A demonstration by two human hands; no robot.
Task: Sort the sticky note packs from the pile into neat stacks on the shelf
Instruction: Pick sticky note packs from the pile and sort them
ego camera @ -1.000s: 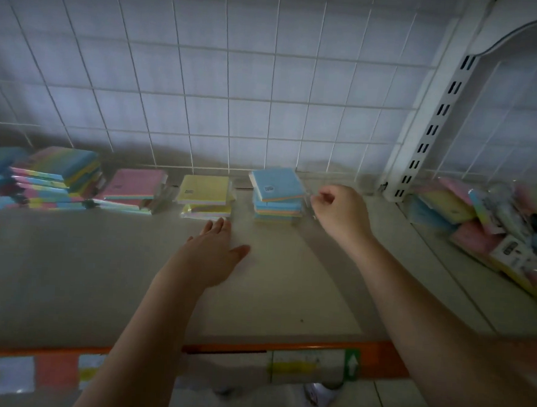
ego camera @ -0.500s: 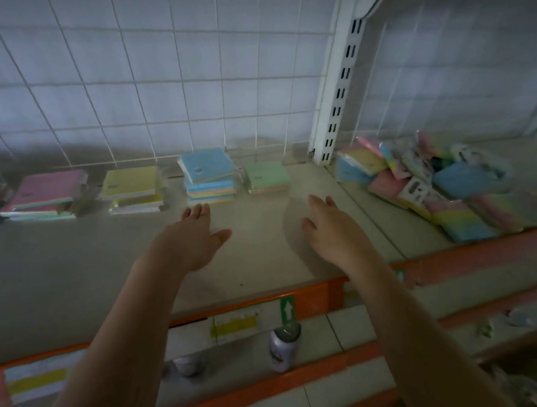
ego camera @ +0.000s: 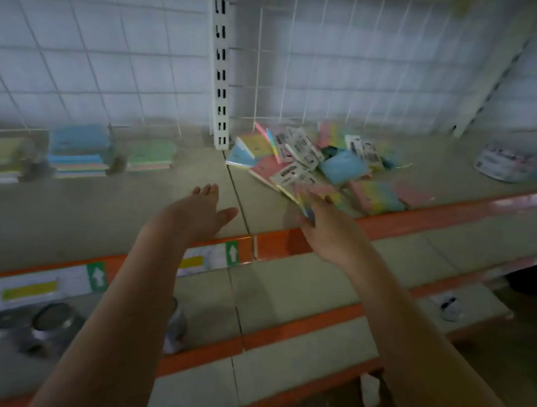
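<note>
Packs (ego camera: 341, 167) of sticky notes lie in a loose pile on the shelf (ego camera: 110, 206), to the right of the white slotted upright (ego camera: 221, 74). Colours in the pile include blue, pink, yellow and pastel rainbow; several packs lie with printed backing cards facing up. Motion blur obscures finer detail.

Left of the upright, sorted stacks stand along the wire grid back (ego camera: 81, 50): a green stack (ego camera: 150, 156), a taller blue-topped stack (ego camera: 78, 150) beside it, and part of another stack at the frame edge.

Right hand (ego camera: 328, 226): reaches to the near edge of the pile, fingers extended onto a rainbow pack (ego camera: 305, 199) at the pile's front corner. Whether the fingers grip the pack or only touch it cannot be told because of blur.

Left hand (ego camera: 203, 212): hovers over bare shelf near the seam between shelf boards, palm down, fingers straight and together, thumb spread outward. It holds nothing.

An orange rail (ego camera: 417, 215) with price labels runs along the shelf front. Lower shelves carry several blurred cans (ego camera: 52, 319).
</note>
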